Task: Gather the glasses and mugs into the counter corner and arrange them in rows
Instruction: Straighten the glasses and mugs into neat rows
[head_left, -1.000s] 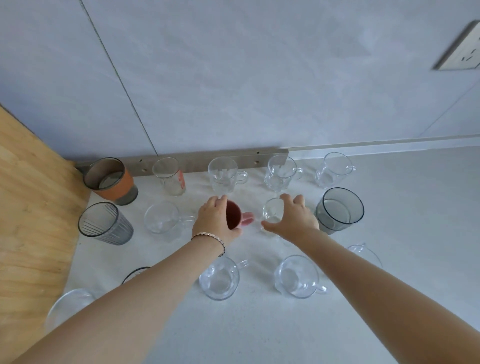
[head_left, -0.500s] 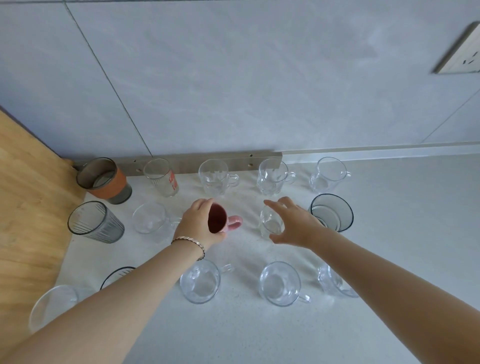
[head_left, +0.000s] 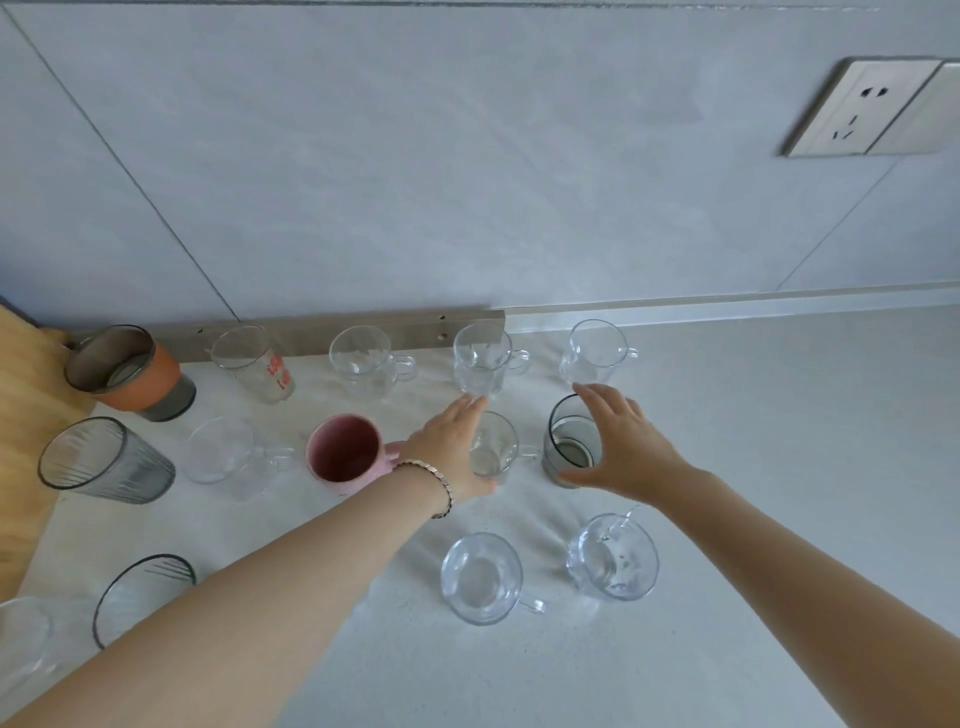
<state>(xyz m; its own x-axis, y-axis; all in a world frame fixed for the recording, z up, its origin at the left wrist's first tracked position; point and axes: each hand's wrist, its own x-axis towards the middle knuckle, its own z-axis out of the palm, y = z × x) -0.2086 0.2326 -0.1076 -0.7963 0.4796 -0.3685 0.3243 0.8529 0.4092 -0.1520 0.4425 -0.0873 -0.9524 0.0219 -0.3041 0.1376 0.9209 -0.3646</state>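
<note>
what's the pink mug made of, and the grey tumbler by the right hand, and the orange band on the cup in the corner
Pink mug: opaque with a matte look and a thick rim, probably ceramic.
Grey tumbler: see-through and tinted, with a thin dark rim, likely smoked glass.
Orange band: dull and opaque, wrapped round a grey cup; perhaps a silicone or rubber sleeve, though the picture leaves that open.
</note>
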